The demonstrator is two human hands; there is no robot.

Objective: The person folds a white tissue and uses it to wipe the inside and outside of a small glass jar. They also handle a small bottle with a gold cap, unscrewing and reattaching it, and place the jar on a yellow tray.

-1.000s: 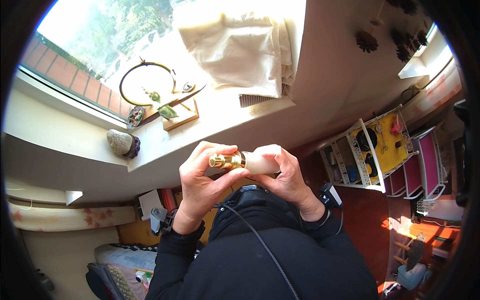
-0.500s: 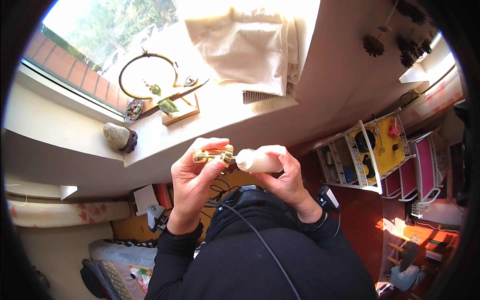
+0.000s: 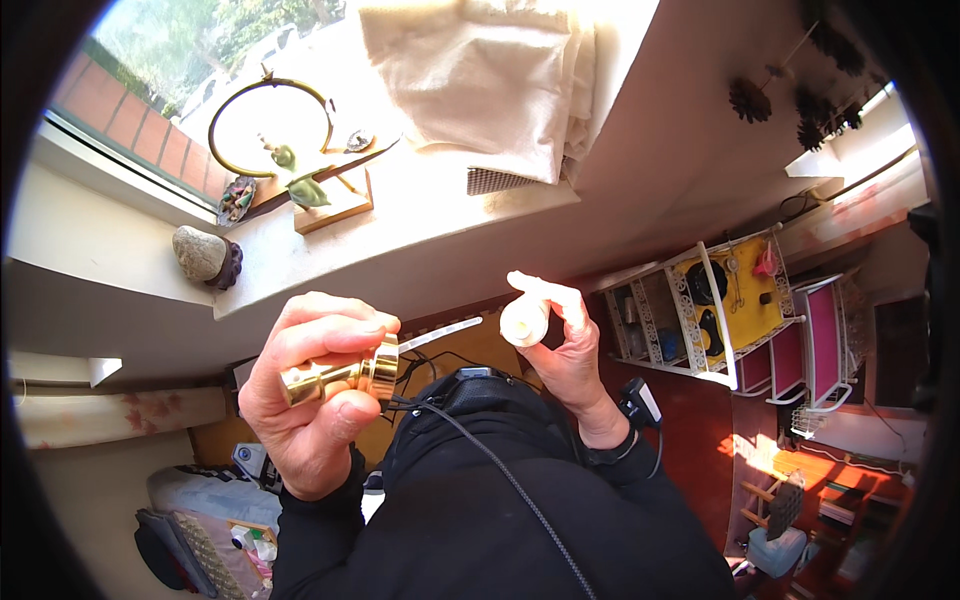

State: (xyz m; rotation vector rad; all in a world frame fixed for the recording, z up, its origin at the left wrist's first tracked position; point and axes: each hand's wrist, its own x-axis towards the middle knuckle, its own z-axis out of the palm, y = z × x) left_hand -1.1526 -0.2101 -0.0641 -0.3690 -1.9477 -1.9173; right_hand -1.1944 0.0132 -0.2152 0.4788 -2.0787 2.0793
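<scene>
My left hand (image 3: 300, 425) is closed around a shiny gold pump top (image 3: 378, 368), held sideways. From its wide end a thin whitish dip tube (image 3: 442, 333) sticks out to the right, tilted slightly upward. Across from it, my right hand (image 3: 572, 355) grips a small white bottle (image 3: 525, 321), its neck end turned toward my view. The tube's tip is a short way left of the bottle, with a gap between them. My fingers and the bottle's own neck end hide most of its body.
Ahead, the sunlit windowsill (image 3: 420, 222) bears folded cream cloth (image 3: 480, 90), a ring-shaped ornament (image 3: 215, 140) with a green figure, and a grey stone (image 3: 198, 253). A white rack (image 3: 735, 340) stands to the right. A dark cable (image 3: 510, 470) runs down my front.
The pump top has come away from the bottle, drawing its long tube out. My left hand has moved left and down; my right hand has tipped the bottle's neck end toward my view.
</scene>
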